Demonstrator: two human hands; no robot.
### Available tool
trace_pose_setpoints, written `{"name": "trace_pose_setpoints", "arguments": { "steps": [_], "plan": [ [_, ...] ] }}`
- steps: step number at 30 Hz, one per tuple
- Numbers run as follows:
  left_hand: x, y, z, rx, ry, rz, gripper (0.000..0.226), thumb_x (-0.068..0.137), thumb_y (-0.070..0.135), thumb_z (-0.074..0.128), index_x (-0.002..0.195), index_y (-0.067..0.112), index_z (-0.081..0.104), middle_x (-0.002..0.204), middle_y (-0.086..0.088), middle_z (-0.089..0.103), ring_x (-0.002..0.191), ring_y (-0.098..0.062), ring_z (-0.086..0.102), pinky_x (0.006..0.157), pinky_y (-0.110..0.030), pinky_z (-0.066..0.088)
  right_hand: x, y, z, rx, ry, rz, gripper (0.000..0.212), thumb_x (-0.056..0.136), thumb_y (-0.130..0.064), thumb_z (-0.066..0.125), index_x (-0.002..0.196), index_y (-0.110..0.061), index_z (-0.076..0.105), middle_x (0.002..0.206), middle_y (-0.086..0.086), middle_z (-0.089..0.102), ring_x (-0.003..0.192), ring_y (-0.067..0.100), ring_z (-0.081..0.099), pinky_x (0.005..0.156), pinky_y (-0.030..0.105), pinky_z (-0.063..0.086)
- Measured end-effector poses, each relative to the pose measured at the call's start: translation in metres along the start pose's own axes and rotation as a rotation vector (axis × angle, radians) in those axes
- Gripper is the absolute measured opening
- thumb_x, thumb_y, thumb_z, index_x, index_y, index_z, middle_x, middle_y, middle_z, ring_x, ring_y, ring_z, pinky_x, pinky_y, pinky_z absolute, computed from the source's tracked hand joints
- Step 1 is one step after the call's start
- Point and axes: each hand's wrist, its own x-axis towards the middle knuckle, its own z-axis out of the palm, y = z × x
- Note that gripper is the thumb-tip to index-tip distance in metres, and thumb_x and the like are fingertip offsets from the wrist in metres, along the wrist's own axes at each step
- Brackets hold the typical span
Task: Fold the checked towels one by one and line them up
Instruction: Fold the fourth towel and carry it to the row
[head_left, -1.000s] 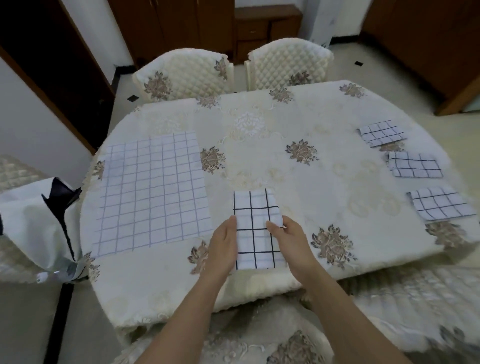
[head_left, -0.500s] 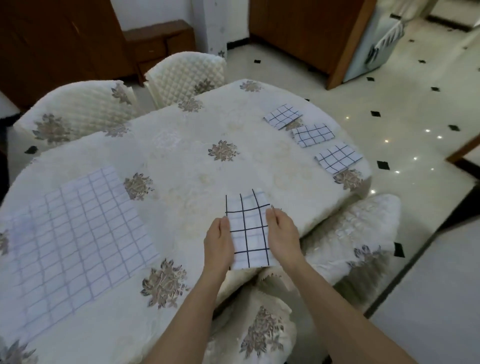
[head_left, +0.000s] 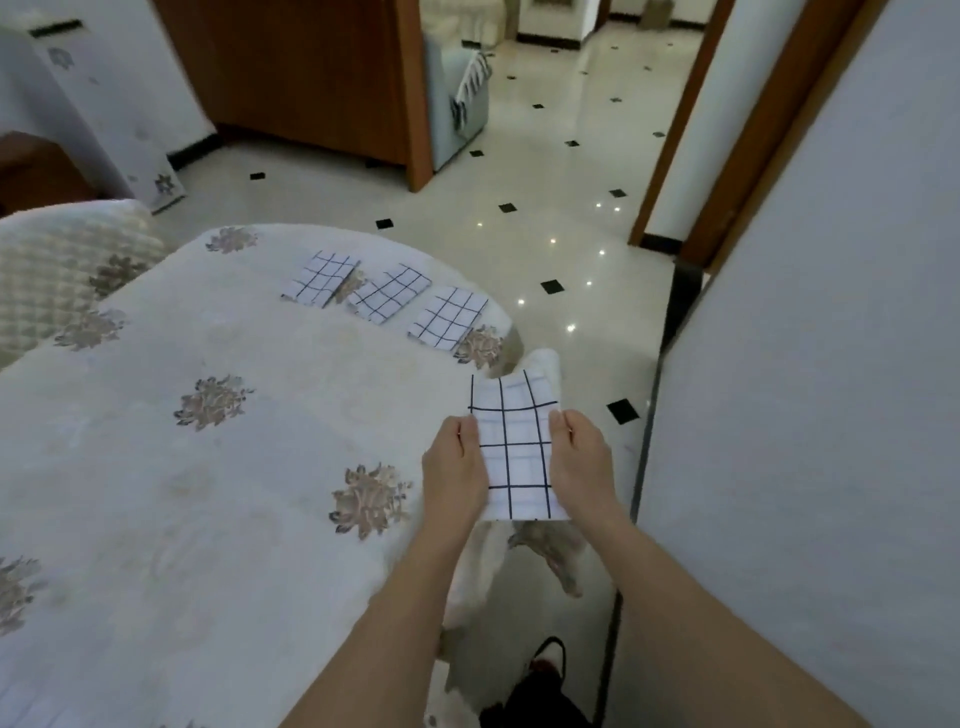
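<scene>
1. Since the earlier frames, the folded checked towel has left the tabletop; both hands now carry it in the air past the table's right edge, over the tiled floor. The view has swung right, so the large unfolded towel is out of sight.
2. No brand, label or writing can be read anywhere.
3. The left hand grips the towel's left edge, fingers curled under and thumb on top.
4. The right hand grips the right edge the same way. The hands are apart, with the towel's width between them.
5. The held towel is white with a dark grid, folded into a small upright rectangle.
6. Three folded towels lie in a row near the far right edge of the table, just beside one another.
7. The table wears a cream cloth with brown flower motifs.
8. A quilted chair stands at the left.
</scene>
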Motion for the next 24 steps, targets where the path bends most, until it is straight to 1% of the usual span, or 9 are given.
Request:
{"name": "trace_pose_setpoints", "arguments": {
  "steps": [2,3,6,8,11,14,17,20,24],
  "plan": [
    [0.018,0.014,0.028,0.046,-0.065,0.028,0.038,0.107,0.034,0.034,0.074,0.018,0.043,0.071,0.001,0.050,0.065,-0.011,0.044,0.055,-0.024,0.030,0.023,0.010,-0.018,0.014,0.053,0.045,0.038,0.106,-0.030,0.039,0.071,-0.015,0.043,0.069,-0.002,0.048,0.064,0.012,0.043,0.059,0.029,0.036],
    [0.027,0.021,0.043,0.056,-0.095,0.046,0.038,0.107,0.035,0.033,0.074,0.019,0.044,0.072,0.002,0.051,0.066,-0.010,0.046,0.056,-0.025,0.031,0.035,0.015,-0.028,0.030,0.077,0.067,0.038,0.106,-0.030,0.039,0.071,-0.016,0.042,0.069,-0.002,0.048,0.064,0.012,0.044,0.060,0.030,0.037],
    [0.053,0.044,0.093,0.040,-0.157,0.117,0.038,0.106,0.035,0.034,0.077,0.016,0.047,0.070,0.003,0.053,0.065,-0.011,0.048,0.059,-0.028,0.037,0.073,0.035,-0.058,0.061,0.163,0.114,0.040,0.106,-0.033,0.039,0.075,-0.008,0.047,0.070,0.004,0.051,0.066,0.014,0.046,0.062,0.035,0.040],
    [0.067,0.062,0.126,0.038,-0.196,0.162,0.037,0.107,0.032,0.034,0.073,0.019,0.043,0.068,0.005,0.049,0.061,-0.008,0.045,0.055,-0.020,0.033,0.099,0.047,-0.080,0.083,0.225,0.136,0.041,0.106,-0.032,0.040,0.076,-0.005,0.046,0.069,0.008,0.049,0.065,0.014,0.043,0.061,0.036,0.038],
    [0.086,0.088,0.172,0.057,-0.257,0.221,0.035,0.107,0.032,0.033,0.076,0.020,0.044,0.070,0.004,0.051,0.063,-0.006,0.046,0.055,-0.019,0.033,0.135,0.060,-0.113,0.078,0.281,0.147,0.039,0.106,-0.032,0.040,0.072,-0.012,0.040,0.064,-0.001,0.039,0.061,0.012,0.035,0.059,0.033,0.032],
    [0.104,0.108,0.212,0.062,-0.286,0.239,0.036,0.108,0.033,0.032,0.077,0.019,0.044,0.071,0.005,0.049,0.063,-0.006,0.044,0.057,-0.023,0.033,0.170,0.073,-0.141,0.073,0.302,0.157,0.038,0.105,-0.032,0.040,0.072,-0.013,0.039,0.064,-0.002,0.039,0.062,0.012,0.035,0.058,0.031,0.031],
    [0.120,0.124,0.241,0.060,-0.281,0.221,0.036,0.108,0.030,0.033,0.075,0.018,0.044,0.070,0.004,0.048,0.063,-0.006,0.043,0.056,-0.017,0.034,0.202,0.079,-0.156,0.078,0.327,0.195,0.039,0.105,-0.032,0.040,0.073,-0.009,0.040,0.065,0.001,0.040,0.062,0.014,0.036,0.058,0.032,0.030],
    [0.141,0.133,0.262,0.065,-0.297,0.217,0.036,0.107,0.030,0.034,0.076,0.017,0.045,0.070,0.006,0.049,0.062,-0.006,0.044,0.055,-0.016,0.035,0.227,0.085,-0.163,0.078,0.337,0.224,0.040,0.105,-0.033,0.039,0.074,-0.008,0.041,0.065,0.000,0.041,0.062,0.014,0.036,0.057,0.032,0.030],
    [0.174,0.142,0.290,0.078,-0.356,0.235,0.035,0.107,0.031,0.036,0.079,0.014,0.047,0.070,0.006,0.050,0.059,-0.003,0.044,0.056,-0.015,0.037,0.260,0.100,-0.173,0.065,0.312,0.233,0.039,0.106,-0.034,0.039,0.071,-0.014,0.037,0.065,-0.001,0.038,0.061,0.013,0.033,0.055,0.029,0.029]
  ]
}}
